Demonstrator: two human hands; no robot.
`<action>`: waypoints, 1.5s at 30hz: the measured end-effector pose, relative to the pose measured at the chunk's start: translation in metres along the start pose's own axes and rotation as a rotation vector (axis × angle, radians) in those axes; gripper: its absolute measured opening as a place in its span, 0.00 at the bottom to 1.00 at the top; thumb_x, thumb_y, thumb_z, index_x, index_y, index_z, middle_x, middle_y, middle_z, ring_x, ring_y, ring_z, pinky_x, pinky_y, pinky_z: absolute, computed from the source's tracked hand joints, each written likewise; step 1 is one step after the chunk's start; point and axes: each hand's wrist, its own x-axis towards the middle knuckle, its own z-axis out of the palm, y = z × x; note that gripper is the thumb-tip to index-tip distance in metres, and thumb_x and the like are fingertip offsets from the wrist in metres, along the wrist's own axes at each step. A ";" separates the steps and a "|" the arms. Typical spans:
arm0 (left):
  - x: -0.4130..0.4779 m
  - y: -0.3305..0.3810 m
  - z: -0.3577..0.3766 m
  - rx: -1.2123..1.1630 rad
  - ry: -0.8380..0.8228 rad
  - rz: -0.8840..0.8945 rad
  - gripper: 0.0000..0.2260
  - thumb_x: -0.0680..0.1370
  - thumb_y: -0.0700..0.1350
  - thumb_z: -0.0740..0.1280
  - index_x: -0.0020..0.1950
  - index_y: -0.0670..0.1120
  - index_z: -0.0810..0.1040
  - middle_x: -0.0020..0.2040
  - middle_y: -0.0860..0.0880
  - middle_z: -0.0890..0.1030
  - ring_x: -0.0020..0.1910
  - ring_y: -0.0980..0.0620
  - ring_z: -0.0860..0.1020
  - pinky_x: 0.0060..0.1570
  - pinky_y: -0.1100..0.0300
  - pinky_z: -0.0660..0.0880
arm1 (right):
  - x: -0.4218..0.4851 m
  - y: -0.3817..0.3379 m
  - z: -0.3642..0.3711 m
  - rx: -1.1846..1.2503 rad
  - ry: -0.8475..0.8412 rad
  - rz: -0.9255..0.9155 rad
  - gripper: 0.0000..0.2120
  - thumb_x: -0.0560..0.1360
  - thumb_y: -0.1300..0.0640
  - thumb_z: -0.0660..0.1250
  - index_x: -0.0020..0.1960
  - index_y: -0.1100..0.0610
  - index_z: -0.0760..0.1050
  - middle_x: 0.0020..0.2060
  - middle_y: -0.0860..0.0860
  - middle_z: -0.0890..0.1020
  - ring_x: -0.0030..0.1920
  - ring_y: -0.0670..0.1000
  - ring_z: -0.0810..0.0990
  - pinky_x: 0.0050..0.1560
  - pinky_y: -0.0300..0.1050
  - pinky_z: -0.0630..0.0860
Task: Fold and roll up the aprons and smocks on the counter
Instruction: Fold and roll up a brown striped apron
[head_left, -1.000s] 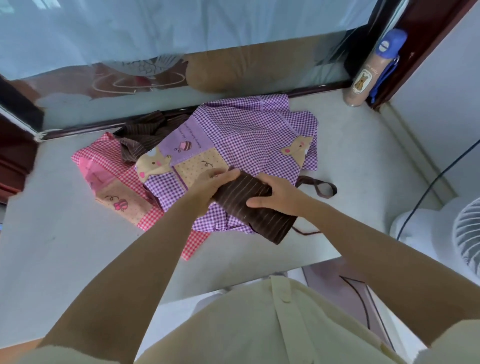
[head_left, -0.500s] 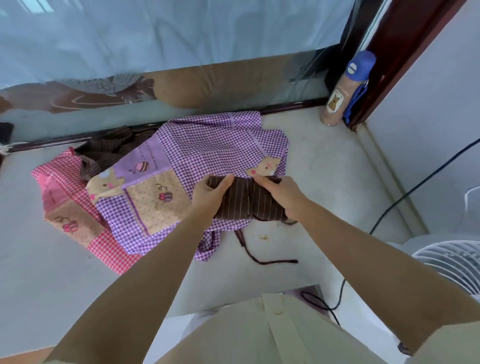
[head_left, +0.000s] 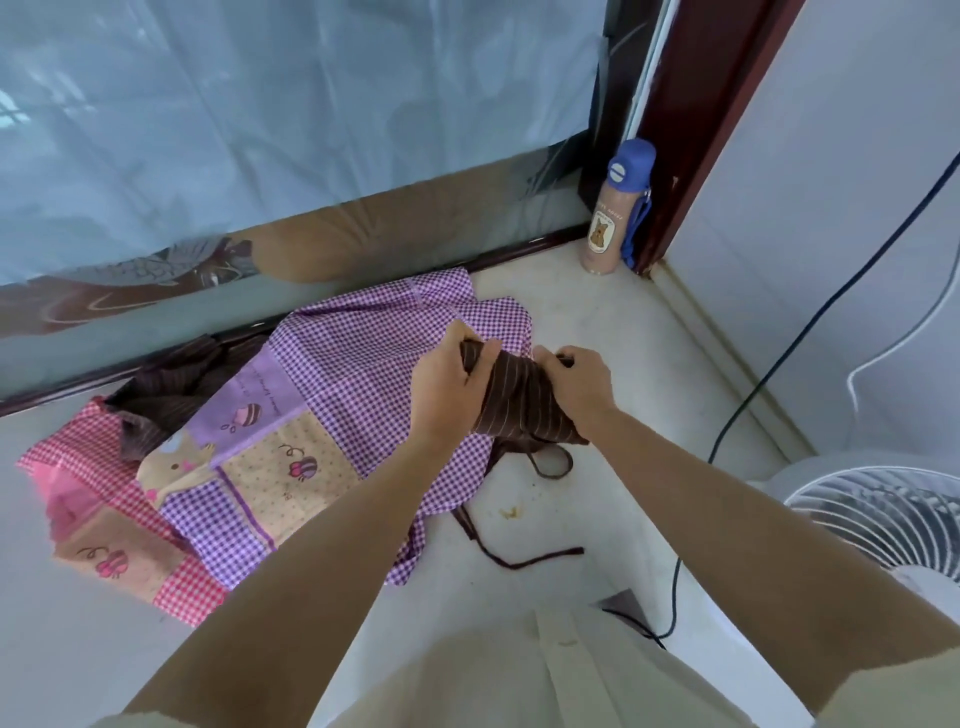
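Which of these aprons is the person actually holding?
The brown pinstriped apron, gripped between left hand and right hand. The purple checked smock, the pink checked smock and another brown piece lie on the counter, unheld.

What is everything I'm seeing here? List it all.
counter: one, pale, underneath
rolled apron: one, brown striped, between both hands, ties trailing down
purple smock: one, purple check, spread on counter
pink smock: one, pink check, left, partly under purple smock
crumpled cloth: one, brown striped, back left
bottle: one, tan, blue cap, far corner
fan: one, white, right
cable: one, dark, by fan
left hand: one, grips rolled apron
right hand: one, grips rolled apron
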 end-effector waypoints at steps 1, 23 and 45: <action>0.003 -0.003 0.000 0.043 -0.068 -0.060 0.12 0.82 0.54 0.60 0.49 0.46 0.72 0.37 0.51 0.78 0.37 0.53 0.79 0.35 0.62 0.75 | 0.001 0.001 -0.006 0.027 -0.020 0.021 0.23 0.78 0.44 0.65 0.33 0.60 0.68 0.28 0.53 0.72 0.31 0.50 0.71 0.38 0.46 0.66; 0.031 0.071 -0.014 -0.780 -0.744 -0.441 0.19 0.76 0.41 0.68 0.66 0.46 0.72 0.56 0.43 0.82 0.55 0.43 0.81 0.53 0.47 0.79 | -0.040 -0.045 -0.078 0.622 -0.066 0.048 0.18 0.77 0.48 0.68 0.63 0.55 0.75 0.55 0.51 0.83 0.56 0.51 0.82 0.62 0.51 0.77; 0.064 0.228 -0.031 -0.464 -0.661 0.262 0.17 0.78 0.55 0.67 0.64 0.48 0.73 0.57 0.50 0.80 0.54 0.52 0.79 0.52 0.60 0.77 | -0.073 -0.095 -0.201 0.470 0.565 -0.468 0.15 0.79 0.56 0.66 0.64 0.59 0.69 0.56 0.53 0.81 0.57 0.51 0.80 0.63 0.56 0.75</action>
